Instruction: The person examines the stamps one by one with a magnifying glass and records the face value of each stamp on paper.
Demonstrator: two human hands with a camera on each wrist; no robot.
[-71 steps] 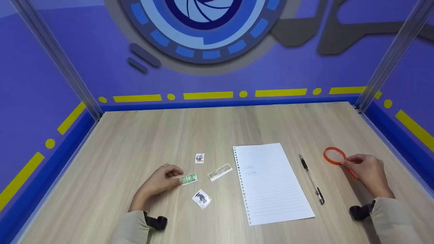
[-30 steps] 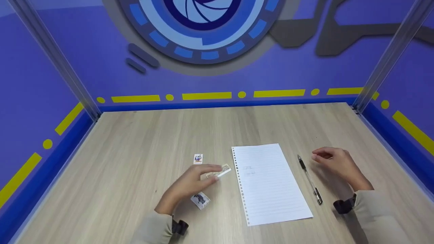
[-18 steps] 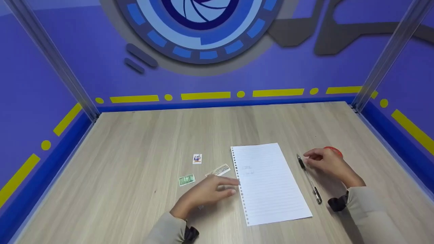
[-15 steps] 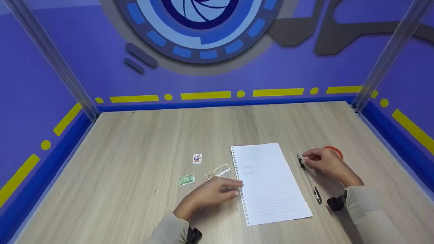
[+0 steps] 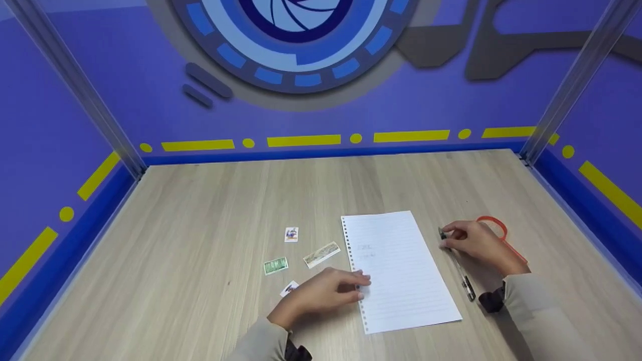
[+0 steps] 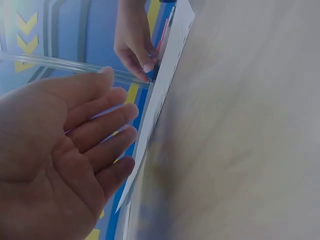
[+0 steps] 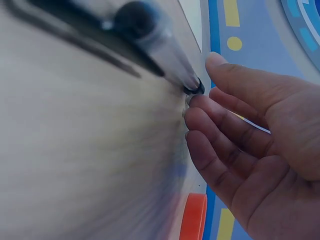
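My left hand [image 5: 326, 291] hovers at the punched left edge of a lined sheet of paper [image 5: 401, 281], fingers loosely bent. In the left wrist view its palm [image 6: 55, 140] holds nothing. On the right, my right hand [image 5: 474, 243] reaches over the tip end of a clear pen with black ends [image 5: 461, 275] lying on the table. Its thumb and fingertips stand either side of the pen; in the right wrist view the thumb [image 7: 235, 75] is apart from the pen barrel [image 7: 172, 57]. A red-orange magnifying glass [image 5: 504, 229] lies behind that hand, partly covered.
Left of the paper lie a small picture stamp [image 5: 291, 234], a green stamp [image 5: 276, 265] and a long tan stamp [image 5: 322, 254]. Another stamp [image 5: 288, 289] is partly hidden by the left hand. Blue-purple panels [image 5: 321, 118] border the wooden table [image 5: 215, 210].
My right hand has let go of the magnifying glass and moved left to the pen. My left hand has left the green stamp and moved right to the paper's edge.
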